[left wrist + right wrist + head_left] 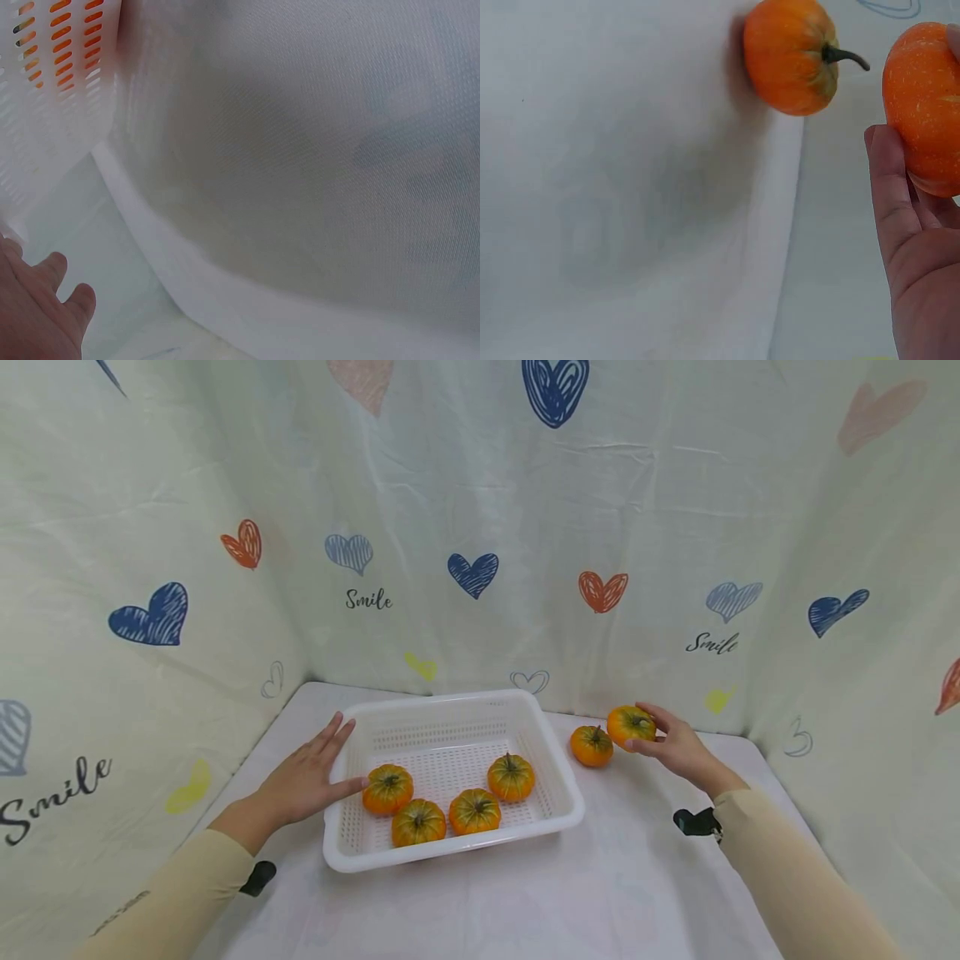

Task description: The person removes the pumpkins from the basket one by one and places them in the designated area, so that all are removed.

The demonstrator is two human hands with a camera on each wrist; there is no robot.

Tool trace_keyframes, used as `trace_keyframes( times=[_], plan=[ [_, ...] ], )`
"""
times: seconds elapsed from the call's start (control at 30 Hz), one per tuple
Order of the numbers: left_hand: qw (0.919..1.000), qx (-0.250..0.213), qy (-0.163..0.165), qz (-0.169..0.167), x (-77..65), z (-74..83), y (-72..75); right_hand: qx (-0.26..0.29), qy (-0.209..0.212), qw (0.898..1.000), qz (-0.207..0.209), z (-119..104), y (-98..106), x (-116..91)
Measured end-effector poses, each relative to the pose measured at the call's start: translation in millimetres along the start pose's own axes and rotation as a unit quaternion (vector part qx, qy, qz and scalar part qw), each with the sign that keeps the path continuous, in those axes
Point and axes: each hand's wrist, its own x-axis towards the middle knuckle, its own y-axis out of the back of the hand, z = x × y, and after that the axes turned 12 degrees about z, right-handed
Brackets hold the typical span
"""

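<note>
My right hand [686, 753] holds a small orange pumpkin [628, 725] between thumb and fingers, above the back right of the table. In the right wrist view, the fingers reach around the underside of this held pumpkin [924, 105]. Just left of it, another pumpkin [591, 747] with a dark curved stem rests on the white cloth. My left hand [303, 777] is spread at the left rim of a white plastic basket [457, 850], its thumb reaching over the rim toward the leftmost pumpkin [387, 789]. Several pumpkins sit inside the basket, mostly along its front side.
A white cloth covers the table [480, 910]. Behind and at both sides hangs a pale curtain [525, 502] printed with hearts and the word Smile, close to the table's back edge. The basket's perforated wall [52, 97] shows in the left wrist view.
</note>
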Motion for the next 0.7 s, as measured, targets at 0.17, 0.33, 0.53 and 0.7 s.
trace_keyframes(
  times=[0.17, 0.33, 0.53, 0.7],
  plan=[
    [1.0000, -0.002, 0.000, -0.001, 0.0, 0.2, 0.3, 0.006, -0.023, 1.000, 0.011, 23, -4, 1],
    [1.0000, -0.001, 0.001, -0.001, 0.0, 0.4, 0.6, 0.004, -0.060, 0.998, 0.014, 41, -13, 5],
    [1.0000, 0.003, -0.001, -0.001, 0.2, -0.4, -0.6, -0.002, -0.101, 0.995, 0.019, 51, -22, 8],
    [1.0000, 0.004, 0.000, -0.002, 0.2, 0.1, -0.4, -0.018, -0.117, 0.993, 0.020, 56, -29, 10]
  ],
)
